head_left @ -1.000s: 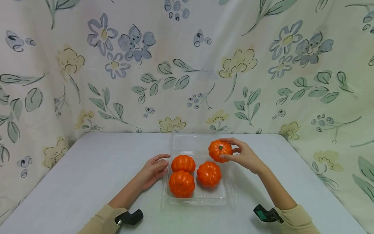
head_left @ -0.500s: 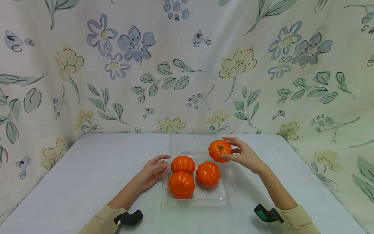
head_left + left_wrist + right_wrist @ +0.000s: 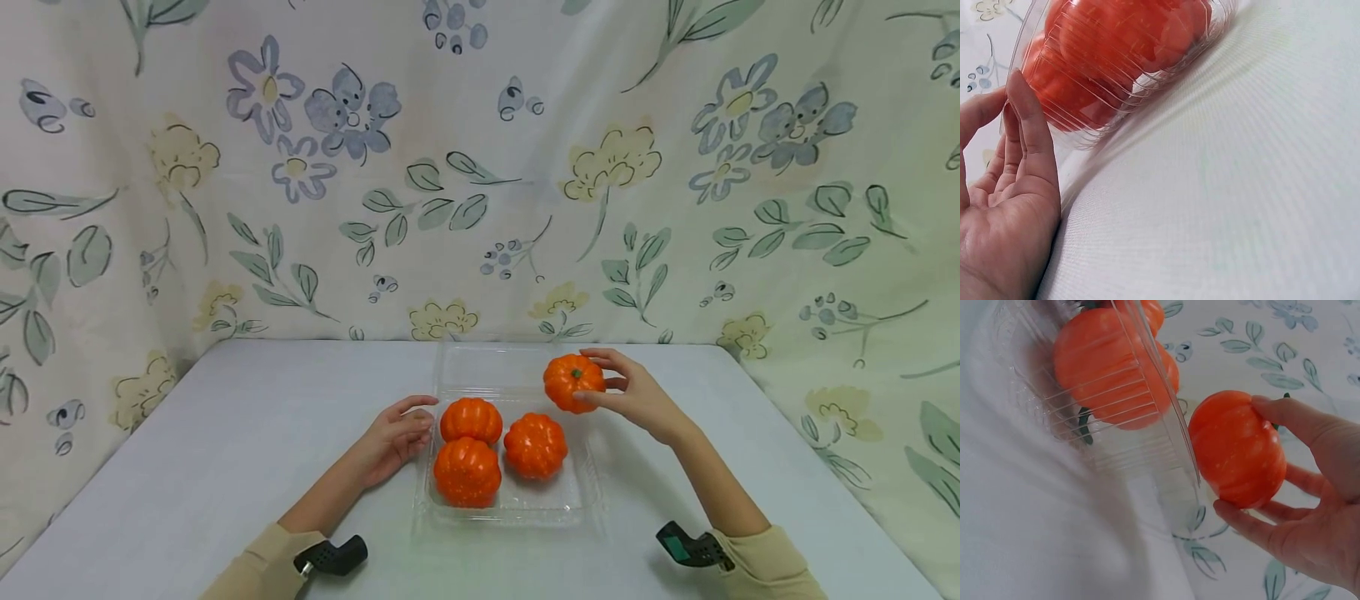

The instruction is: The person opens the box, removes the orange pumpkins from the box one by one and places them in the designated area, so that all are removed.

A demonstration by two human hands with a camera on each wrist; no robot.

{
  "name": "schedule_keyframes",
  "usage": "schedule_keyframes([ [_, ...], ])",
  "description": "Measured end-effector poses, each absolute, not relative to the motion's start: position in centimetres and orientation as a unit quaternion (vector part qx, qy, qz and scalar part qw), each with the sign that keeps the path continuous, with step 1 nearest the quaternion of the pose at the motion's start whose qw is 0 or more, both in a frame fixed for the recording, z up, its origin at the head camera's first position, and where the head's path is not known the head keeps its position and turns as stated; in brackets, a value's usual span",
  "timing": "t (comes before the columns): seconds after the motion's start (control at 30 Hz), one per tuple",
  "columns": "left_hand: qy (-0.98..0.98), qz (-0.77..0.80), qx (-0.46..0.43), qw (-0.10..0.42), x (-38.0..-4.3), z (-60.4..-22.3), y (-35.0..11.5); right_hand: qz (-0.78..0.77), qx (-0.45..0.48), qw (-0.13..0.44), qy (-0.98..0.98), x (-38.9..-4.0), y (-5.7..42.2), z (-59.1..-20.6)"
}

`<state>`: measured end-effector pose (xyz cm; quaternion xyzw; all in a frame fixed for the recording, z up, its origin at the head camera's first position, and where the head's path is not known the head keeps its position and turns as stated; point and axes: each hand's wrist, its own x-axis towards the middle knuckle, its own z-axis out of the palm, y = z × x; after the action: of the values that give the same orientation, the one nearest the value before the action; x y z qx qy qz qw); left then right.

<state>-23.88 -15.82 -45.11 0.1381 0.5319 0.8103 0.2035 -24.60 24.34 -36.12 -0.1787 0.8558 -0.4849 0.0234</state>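
My right hand (image 3: 645,404) holds a small orange pumpkin (image 3: 573,383) between thumb and fingertips, its green stem facing the head camera. In the right wrist view this pumpkin (image 3: 1235,450) is lifted beside the rim of a clear plastic container (image 3: 1179,425). Three more orange pumpkins sit inside the container (image 3: 525,505): one at back left (image 3: 471,420), one at front left (image 3: 467,472), one to the right (image 3: 536,447). My left hand (image 3: 393,442) rests at the container's left side; in the left wrist view its fairly straight fingers (image 3: 1032,125) touch the rim.
The container's clear lid (image 3: 491,367) stands open at the back. A white cloth (image 3: 262,433) covers the table, and a floral curtain (image 3: 480,192) hangs along the back and sides. A black wrist camera (image 3: 330,557) is strapped to each forearm.
My right hand has shifted slightly right and up with the held pumpkin, away from the pumpkins in the container. The left hand has stayed at the container's side.
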Motion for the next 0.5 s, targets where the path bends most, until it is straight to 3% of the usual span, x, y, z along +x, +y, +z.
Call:
schedule_keyframes([
  [0.5,0.516,0.819,0.145,0.202,-23.9,-45.1,-15.7,-0.484,-0.164,0.003,0.859,-24.8,25.8,-35.6],
])
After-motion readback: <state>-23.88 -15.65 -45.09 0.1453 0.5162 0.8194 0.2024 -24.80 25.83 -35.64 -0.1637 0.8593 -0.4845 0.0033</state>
